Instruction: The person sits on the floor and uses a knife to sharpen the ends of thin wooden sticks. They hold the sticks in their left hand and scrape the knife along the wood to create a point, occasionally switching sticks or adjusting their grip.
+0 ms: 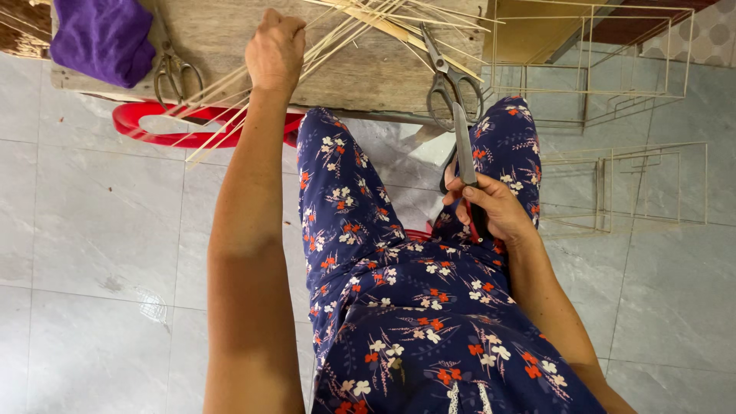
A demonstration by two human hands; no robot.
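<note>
Purple cloth (102, 37) at bench (222, 46) left corner, scissors (175, 70) beside it. Left hand (274, 47) fisted on bamboo splints (337, 34), fingers closed round them, apparently pinning the fan flat near the front edge. Second scissors (448, 77) at right edge. Right hand (494, 207) grips knife (464, 146), blade up, well apart from splints. Stick frames (613, 69) on floor.

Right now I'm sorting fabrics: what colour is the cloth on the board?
Purple cloth, clearest in the head view.

purple cloth (102, 34) cut off at top edge; knife (464, 149) handle hidden inside right hand (494, 208)
</note>
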